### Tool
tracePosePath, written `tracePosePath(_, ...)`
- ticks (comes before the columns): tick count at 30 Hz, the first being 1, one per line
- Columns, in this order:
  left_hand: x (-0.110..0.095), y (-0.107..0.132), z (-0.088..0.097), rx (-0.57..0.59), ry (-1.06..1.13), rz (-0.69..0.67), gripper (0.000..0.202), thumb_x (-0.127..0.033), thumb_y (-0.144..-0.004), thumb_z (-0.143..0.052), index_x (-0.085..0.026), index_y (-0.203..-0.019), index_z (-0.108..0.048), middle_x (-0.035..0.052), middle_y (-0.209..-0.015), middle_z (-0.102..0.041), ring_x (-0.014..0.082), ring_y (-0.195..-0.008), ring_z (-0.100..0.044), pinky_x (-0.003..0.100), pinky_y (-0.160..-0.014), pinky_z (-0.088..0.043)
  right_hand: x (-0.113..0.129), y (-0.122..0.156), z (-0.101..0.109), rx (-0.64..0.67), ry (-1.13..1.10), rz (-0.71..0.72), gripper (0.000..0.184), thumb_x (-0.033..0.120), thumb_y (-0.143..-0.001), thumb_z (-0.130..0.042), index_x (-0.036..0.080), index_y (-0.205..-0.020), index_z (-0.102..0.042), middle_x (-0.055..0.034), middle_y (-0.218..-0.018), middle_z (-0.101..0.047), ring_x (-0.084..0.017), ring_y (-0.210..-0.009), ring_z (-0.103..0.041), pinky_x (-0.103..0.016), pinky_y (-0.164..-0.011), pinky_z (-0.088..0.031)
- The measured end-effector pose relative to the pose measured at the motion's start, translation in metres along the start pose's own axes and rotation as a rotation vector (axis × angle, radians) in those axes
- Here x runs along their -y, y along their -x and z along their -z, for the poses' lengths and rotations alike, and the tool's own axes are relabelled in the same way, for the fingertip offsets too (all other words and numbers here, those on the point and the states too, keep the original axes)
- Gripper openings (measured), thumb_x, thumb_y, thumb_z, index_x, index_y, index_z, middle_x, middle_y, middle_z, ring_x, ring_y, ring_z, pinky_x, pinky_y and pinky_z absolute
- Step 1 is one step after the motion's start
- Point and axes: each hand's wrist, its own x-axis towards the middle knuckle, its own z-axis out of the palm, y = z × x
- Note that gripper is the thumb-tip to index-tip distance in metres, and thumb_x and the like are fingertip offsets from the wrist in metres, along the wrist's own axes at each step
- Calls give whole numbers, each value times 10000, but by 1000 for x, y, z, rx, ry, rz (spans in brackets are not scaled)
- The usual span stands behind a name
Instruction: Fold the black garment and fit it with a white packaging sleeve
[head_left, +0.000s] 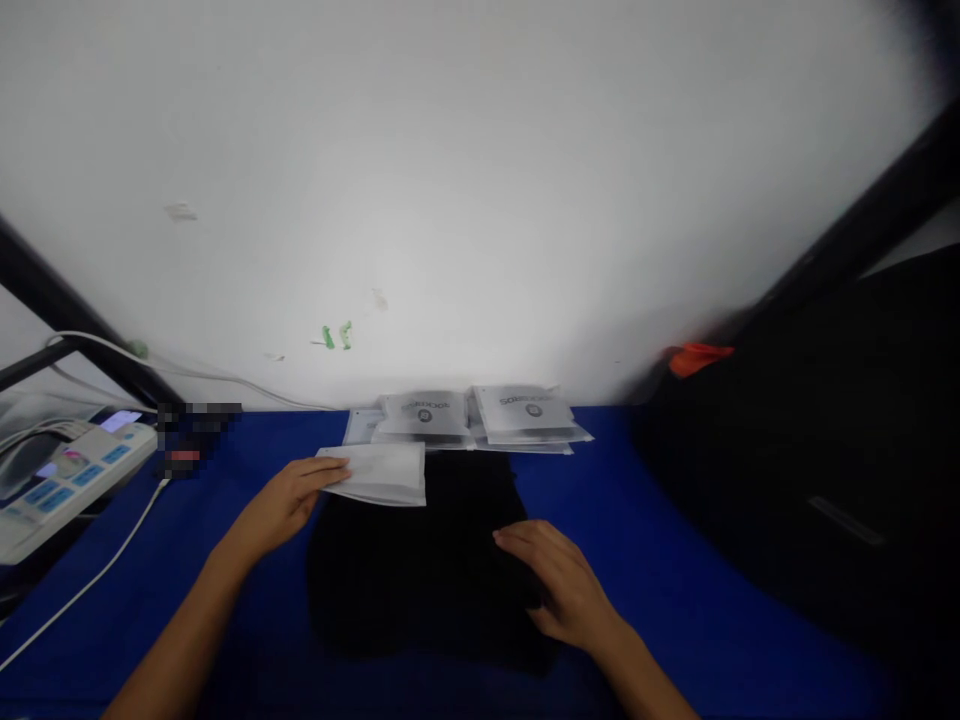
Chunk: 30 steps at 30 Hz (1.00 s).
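Note:
A black folded garment (420, 570) lies on the blue table (660, 560) in front of me. My left hand (289, 500) pinches the left edge of a white plastic bag (382, 473) that rests on the garment's far left corner. My right hand (562, 585) lies flat on the garment's right side, fingers stretched out and pointing left.
Stacks of white printed bags (480, 415) lie against the white wall. A white and blue device (60, 480) with cables (90, 580) sits at the left. A large pile of black fabric (810, 480) with an orange bit (697, 358) fills the right.

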Motion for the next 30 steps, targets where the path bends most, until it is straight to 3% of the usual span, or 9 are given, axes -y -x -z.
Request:
tracePosePath(6,-1,0,-1,21,31,-7,422,-160,-916,-401,-280,-1218,-669,41,-1241,-681,213,-1128,-641,388,-965,-535,0,4,-4,-26,-96,-91,386,217,-881,-469,197,-1266,-488,-103,-1023,-672,-235,-912,-646,-410,-771,-556)
tracePosePath(11,0,-1,-7,36,9,-26,481,-84,-866,-397,-279,-1207,-674,35,-1244,-679,205,-1138,-635,383,-970,-531,0,3,-5,-36,-139,-113,380,182,-877,-474,206,-1256,-490,-92,-1003,-667,-225,-878,-638,-399,-751,-552)
tracePosePath(20,17,-4,-9,105,61,50,444,-142,-889,-393,-275,-1193,-690,42,-1230,-687,214,-1160,-625,390,-999,-513,-2,4,-6,-45,-184,-148,409,142,-855,-477,213,-1257,-485,-87,-995,-656,-221,-870,-625,-388,-732,-546)
tracePosePath(24,9,-11,-17,134,0,65,515,-70,-835,-402,-266,-1227,-671,43,-1281,-658,211,-1186,-608,397,-1032,-488,-3,5,-5,-36,-179,-167,421,127,-847,-477,218,-1258,-478,-84,-1000,-654,-219,-878,-623,-381,-735,-545)
tracePosePath(30,-6,-32,-37,273,-147,106,618,9,-777,-398,-248,-1295,-617,56,-1361,-599,238,-1245,-572,435,-1024,-479,-3,6,-5,-23,-179,-167,436,116,-842,-473,223,-1264,-466,-82,-1013,-651,-221,-883,-622,-388,-752,-541)
